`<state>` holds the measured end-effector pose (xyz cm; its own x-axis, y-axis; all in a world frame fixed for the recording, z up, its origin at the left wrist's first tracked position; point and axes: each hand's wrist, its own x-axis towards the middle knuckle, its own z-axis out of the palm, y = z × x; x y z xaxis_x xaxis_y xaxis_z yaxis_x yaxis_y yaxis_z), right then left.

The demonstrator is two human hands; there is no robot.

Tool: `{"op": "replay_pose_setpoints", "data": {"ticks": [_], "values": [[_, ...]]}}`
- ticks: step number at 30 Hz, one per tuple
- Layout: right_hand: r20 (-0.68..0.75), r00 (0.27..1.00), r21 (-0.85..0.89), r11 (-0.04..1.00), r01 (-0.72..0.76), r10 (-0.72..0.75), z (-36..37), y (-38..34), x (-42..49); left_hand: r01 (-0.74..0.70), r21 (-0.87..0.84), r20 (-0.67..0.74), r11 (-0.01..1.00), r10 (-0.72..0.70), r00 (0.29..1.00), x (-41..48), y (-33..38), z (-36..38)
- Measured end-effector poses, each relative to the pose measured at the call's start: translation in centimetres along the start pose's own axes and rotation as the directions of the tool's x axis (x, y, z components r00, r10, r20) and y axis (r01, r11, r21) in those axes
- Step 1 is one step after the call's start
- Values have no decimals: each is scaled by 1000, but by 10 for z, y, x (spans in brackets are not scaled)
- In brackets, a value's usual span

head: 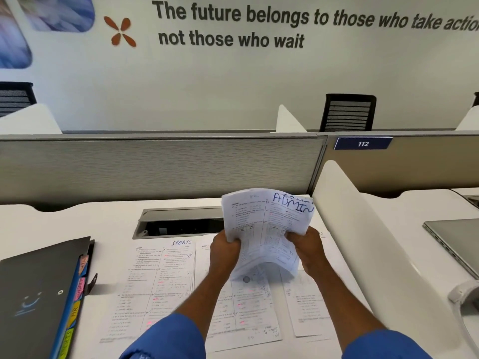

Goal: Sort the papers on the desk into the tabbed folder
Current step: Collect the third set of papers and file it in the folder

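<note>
Head view. Both hands hold 1 sheaf of papers (267, 229) raised above the desk (111, 224), right of the frame's centre. The left hand (225, 251) is closed on the sheaf's lower left edge, fingers curled over the front; the right hand (307, 248) grips the lower right edge, thumb on the front face. The sheaf bows upward between them, and its top sheet carries "ADMIN" handwritten in blue at the upper right corner. Blue sleeves (168, 338) cover both forearms at the bottom of the frame.

Below the hands, printed sheets lie flat on the desk in side-by-side piles: a pile headed "SPORTS" (160, 281) at centre left, a second pile (246, 312) under the forearms, and a third pile (308, 307) at lower right.

The tabbed folder (36, 299), dark and closed, lies at the lower left of the frame, well apart from the hands; coloured tabs (77, 294) project from its right edge, 1 reading "HR". A grey cable tray (178, 221) opens in the desk behind the papers. A closed laptop (456, 242) rests on the neighbouring desk at the right edge.
</note>
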<state>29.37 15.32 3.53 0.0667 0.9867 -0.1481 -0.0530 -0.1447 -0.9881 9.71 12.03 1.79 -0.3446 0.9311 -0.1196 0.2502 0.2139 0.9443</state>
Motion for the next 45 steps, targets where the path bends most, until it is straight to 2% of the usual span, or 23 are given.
{"op": "replay_pose_setpoints", "data": {"ticks": [6, 8, 13, 18, 21, 26, 28, 31, 37, 45], "values": [[25, 1000, -72, 997, -3, 5, -7, 6, 4, -8, 5, 12, 1000, 8, 1000, -1, 3, 5], [32, 999, -149, 989, -3, 7, -8, 10, 5, -9, 23, 12, 1000, 8, 1000, -2, 0, 6], [-75, 996, -241, 970, 28, -47, -1, 2, 8, -16, 11, -54, 1000, 16, 998, 1, 3, 0], [-19, 989, -272, 953, 136, -147, 18, -19, 4, -54, -59, -128, 997, 47, 991, 7, 12, -20], [39, 986, -254, 953, 164, -159, 33, -24, 0, -66, -139, -120, 988, 49, 992, 4, 17, -39], [174, 984, -145, 988, 53, -27, 59, -17, -7, 10, -215, -96, 977, -31, 995, -2, 6, -77], [267, 962, -123, 992, -27, 59, 69, -12, -9, 53, -239, -87, 970, -76, 993, -6, -1, -93], [390, 906, -178, 979, -101, 164, 90, -2, -15, 129, -325, -93, 937, -167, 982, -14, -8, -122], [431, 871, -277, 953, -119, 234, 151, 9, -31, 199, -382, -71, 902, -243, 967, -16, -27, -179], [462, 824, -323, 928, -189, 328, 215, 13, -45, 271, -321, -49, 908, -301, 952, -7, -58, -250]]}}
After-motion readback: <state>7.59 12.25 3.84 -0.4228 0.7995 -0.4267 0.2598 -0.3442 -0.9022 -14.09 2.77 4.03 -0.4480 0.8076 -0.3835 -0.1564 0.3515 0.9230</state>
